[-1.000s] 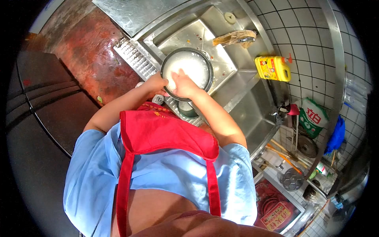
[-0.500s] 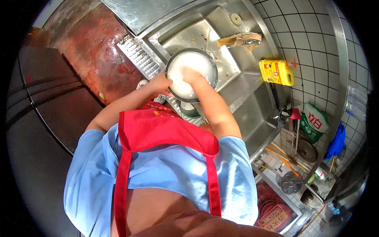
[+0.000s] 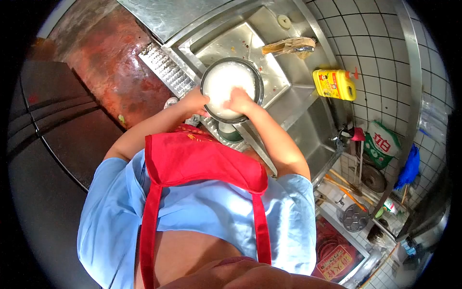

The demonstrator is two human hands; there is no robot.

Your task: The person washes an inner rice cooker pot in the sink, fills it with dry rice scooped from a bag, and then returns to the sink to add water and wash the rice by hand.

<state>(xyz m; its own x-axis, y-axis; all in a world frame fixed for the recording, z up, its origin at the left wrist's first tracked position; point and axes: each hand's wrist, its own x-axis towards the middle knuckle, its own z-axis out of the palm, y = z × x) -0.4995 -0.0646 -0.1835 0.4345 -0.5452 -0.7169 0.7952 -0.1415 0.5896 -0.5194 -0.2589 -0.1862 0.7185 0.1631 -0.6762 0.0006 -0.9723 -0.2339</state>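
So, left to right. Dark cabinet (image 3: 50, 192) fills the left edge, red floor (image 3: 113, 72) at upper left. Ribbed strip (image 3: 166, 71) runs along the sink front, wet shine on the floor beside it.

Left hand (image 3: 195, 101), upper middle: at the pot's left rim, fingers looking curled on it; tips partly hidden. Pot (image 3: 260, 91) is upper middle, over the near edge of the upper basin (image 3: 207, 56). Can't tell if it rests on that edge or hangs from the grip. White cloudy stuff (image 3: 221, 82) inside; can't tell what it is. Bowl (image 3: 229, 134) sits just below the pot in frame, partly covered.

Right hand (image 3: 239, 101): in the pot, fingers down at the white stuff. Blurred and partly sunk, so can't tell if they're wide or narrow.

Further right: brown wrap (image 3: 288, 47) on the sink, yellow jug (image 3: 334, 84), lower basin (image 3: 313, 127), green bag (image 3: 381, 144).

Risks, my read: pot tips or slides if the left grip slips on a wet rim, since I see only one hand holding it. Hard stirring could slop white stuff over the near rim, onto apron (image 3: 204, 159) or bowl. Basin has bits in it; splash from there could dirty the contents.
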